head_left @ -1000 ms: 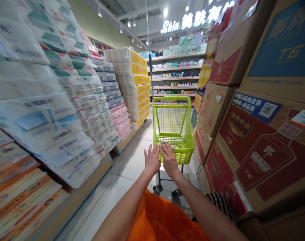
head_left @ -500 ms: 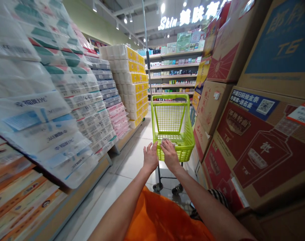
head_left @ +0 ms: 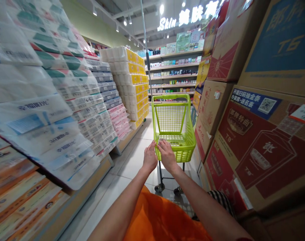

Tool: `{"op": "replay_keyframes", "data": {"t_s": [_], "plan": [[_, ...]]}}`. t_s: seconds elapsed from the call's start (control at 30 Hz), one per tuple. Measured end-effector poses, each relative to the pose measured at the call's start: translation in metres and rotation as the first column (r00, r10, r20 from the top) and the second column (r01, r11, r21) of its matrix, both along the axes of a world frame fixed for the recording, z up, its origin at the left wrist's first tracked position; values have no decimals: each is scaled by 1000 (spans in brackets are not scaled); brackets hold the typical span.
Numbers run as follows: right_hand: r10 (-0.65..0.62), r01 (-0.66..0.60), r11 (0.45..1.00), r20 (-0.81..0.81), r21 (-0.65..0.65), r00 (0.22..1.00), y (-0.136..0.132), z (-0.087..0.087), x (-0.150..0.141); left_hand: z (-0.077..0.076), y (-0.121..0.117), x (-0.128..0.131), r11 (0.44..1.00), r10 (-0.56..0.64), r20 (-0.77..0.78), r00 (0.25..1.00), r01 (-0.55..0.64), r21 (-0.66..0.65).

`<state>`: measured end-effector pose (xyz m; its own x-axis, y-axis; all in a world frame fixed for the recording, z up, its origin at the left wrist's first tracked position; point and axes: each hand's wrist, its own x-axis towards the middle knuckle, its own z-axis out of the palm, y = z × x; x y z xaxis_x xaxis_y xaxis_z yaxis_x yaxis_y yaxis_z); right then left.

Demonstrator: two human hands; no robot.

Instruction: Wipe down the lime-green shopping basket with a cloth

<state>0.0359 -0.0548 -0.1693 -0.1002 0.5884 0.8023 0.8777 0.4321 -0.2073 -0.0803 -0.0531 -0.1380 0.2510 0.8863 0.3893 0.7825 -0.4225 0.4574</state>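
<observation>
A lime-green shopping cart (head_left: 175, 155) with a grid basket and dark wheels stands straight in front of me. My left hand (head_left: 150, 158) is at the near left corner of its rim, fingers drawn together on the edge. Beside it my right hand (head_left: 167, 154) presses down over the same rim, its fingers close together on a pale greyish cloth (head_left: 160, 140). Only a small part of that cloth shows past the fingertips, and the palms of both hands are hidden.
Stacked packs of tissue paper (head_left: 52, 124) line the left on a low shelf base (head_left: 87, 187). Large cardboard boxes (head_left: 263, 147) rise close on the right. A thin metal pole (head_left: 145, 30) stands by the cart, and shelves of small goods (head_left: 175, 68) are at the back.
My right hand has slid left along the rim with the cloth, nearer to my left hand. My left fingers, spread before, have come together. The cart stays in about the same place.
</observation>
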Motion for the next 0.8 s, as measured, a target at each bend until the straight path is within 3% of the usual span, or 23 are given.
{"op": "replay_keyframes", "data": {"t_s": [0.2, 0.27, 0.4, 0.47, 0.53, 0.7, 0.8], "plan": [[-231, 244, 969, -183, 51, 956, -13, -7, 87, -1, 5, 1, 998, 57, 48, 997, -56, -37], [-201, 215, 975, -190, 53, 961, -8, -7, 79, -3, 4, 3, 996, 62, 39, 997, -59, -69], [-38, 37, 999, -82, -7, 996, 10, -2, 2, -2, 5, 4, 993, 49, 21, 999, -47, -108], [-2, 1, 1000, -43, -29, 999, 14, 0, -21, 0, 8, 1, 994, 47, 27, 999, -44, -100], [-4, 3, 1000, -39, -21, 999, 11, -1, -13, 1, 12, -3, 996, 53, 42, 998, -50, -78], [-188, 198, 979, -167, 41, 968, -12, -10, 72, 1, 16, -1, 997, 69, 77, 995, -66, -44], [-209, 221, 974, -181, 49, 961, -13, -10, 70, 2, 12, 8, 997, 64, 56, 996, -61, -39]]}}
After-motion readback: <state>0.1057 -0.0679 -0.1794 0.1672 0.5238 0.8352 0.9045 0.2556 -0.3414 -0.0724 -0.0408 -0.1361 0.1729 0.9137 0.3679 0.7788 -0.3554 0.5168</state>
